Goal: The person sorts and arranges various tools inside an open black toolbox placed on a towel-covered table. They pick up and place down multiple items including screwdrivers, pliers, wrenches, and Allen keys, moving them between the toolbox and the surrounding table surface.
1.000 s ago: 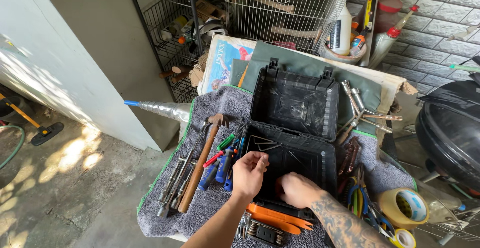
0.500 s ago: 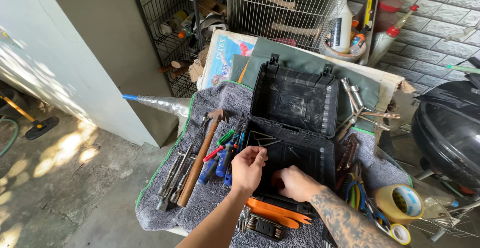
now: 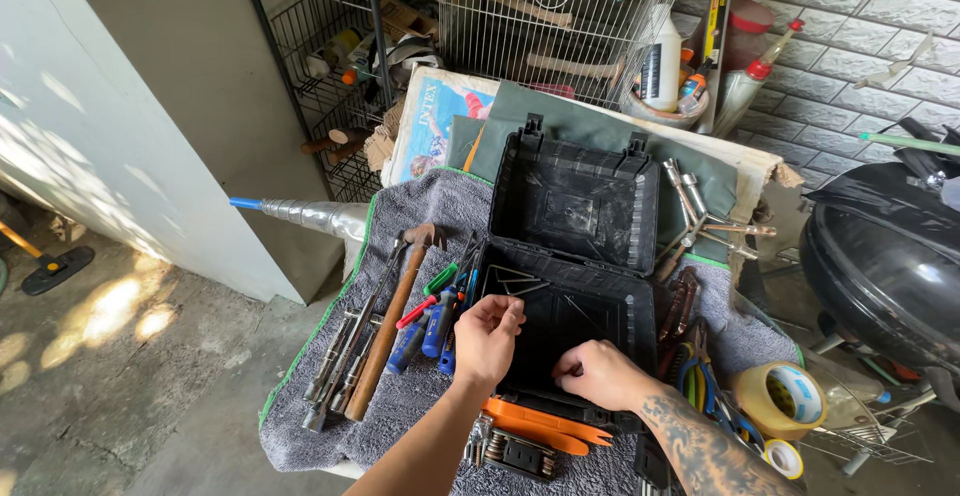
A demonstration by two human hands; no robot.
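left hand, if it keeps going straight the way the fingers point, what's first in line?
The left hand hangs over the near left part of the open black tool case, fingers curled and pointing up-right. Going straight on, it would likely meet the thin metal pieces in the case's far left corner first. Depth is unclear.

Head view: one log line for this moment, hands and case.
left hand: over open black tool case, fingers curled | right hand: inside case base, contents hidden | hammer, screwdrivers left of case on grey towel
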